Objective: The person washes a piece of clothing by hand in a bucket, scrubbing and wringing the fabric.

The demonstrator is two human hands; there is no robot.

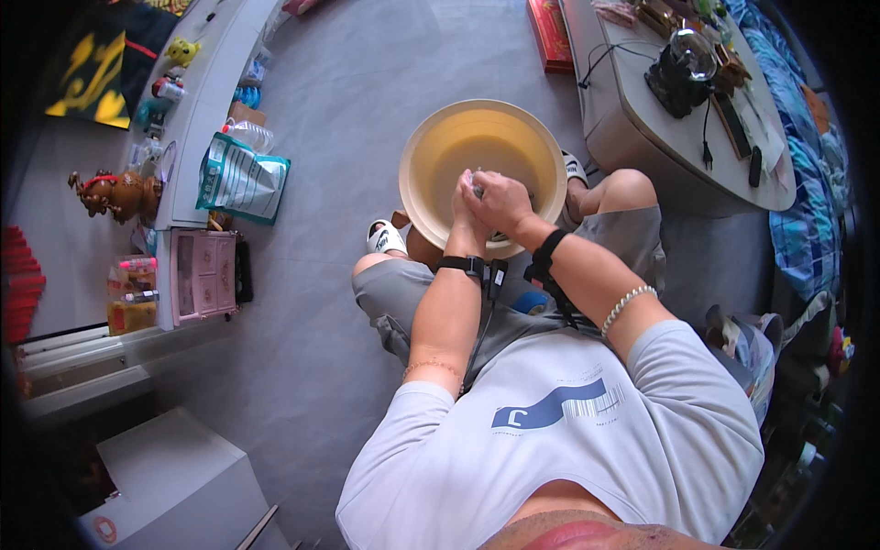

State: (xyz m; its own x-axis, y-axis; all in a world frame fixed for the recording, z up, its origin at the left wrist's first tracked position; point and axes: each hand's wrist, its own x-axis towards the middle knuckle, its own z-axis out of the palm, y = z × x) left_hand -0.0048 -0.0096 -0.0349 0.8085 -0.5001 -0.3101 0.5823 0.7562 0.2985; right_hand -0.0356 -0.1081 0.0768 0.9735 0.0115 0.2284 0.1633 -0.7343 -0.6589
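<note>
My left hand (465, 201) and my right hand (507, 200) are pressed together over the near half of a cream plastic bucket (412, 185). Between their fingers shows a small greyish, shiny thing (477, 187), mostly covered; what it is I cannot tell. Cloudy yellowish water (474, 148) lies in the bucket. Just behind my right hand, near the bucket's inner wall, something dark is partly visible. The bucket stands on the floor between my feet.
A white shelf unit (199, 137) runs along the left, with a teal-and-white bag (244, 179) against it. To the right stands a rounded table (639, 103) bearing a crystal ball (693, 53) and cables. A red box (551, 34) is beside it. Grey floor (323, 172) surrounds the bucket.
</note>
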